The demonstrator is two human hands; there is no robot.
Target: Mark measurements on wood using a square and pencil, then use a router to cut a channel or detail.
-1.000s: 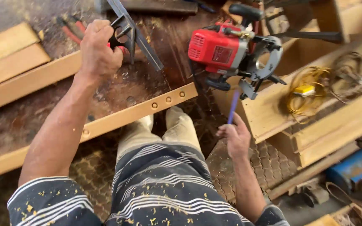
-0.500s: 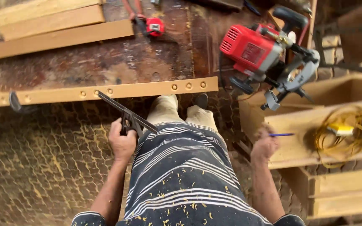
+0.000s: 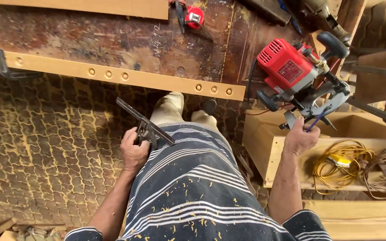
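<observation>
— Desk [image 3: 90, 40] first, since it fills the top: a dark, worn, stained surface. What lies along its near edge?

— Long pale wooden strip [image 3: 112, 75], pierced with groups of round holes, running from the left edge to about the middle right. A dark clamp [image 3: 7, 69] hooks over it at the far left. Below it the floor [image 3: 45, 156] is patterned paving dusted with sawdust.

— And to the right?

— Open wooden crate [image 3: 269, 151], pale boards, holding a coiled yellow cable [image 3: 340, 165] and a brownish coil beside it. Above the crate's far edge sits a red router [image 3: 298, 73] with black knobs, tilted, its base plate facing the person.

— Now the hands. Left one?

— Left hand [image 3: 135, 151] hangs low beside the striped, sawdust-flecked shirt [image 3: 188, 187]. Its grip is closed around the head of a combination square [image 3: 146, 127]; the steel blade runs diagonally, upper left to lower right, across the fingers and touching the shirt's edge. It is off the desk, well below the strip.

— Right one?

— Right hand [image 3: 300, 138] is raised just under the router's base plate, fingers curled closed, pinching a blue pen [image 3: 316, 119] that points up and right toward the plate. Whether the knuckles touch the router I cannot tell; they are just beside it.

— Anything small left?

— Red tape measure [image 3: 195, 17] on the desk's far side, next to red-handled pliers [image 3: 178, 11].
</observation>
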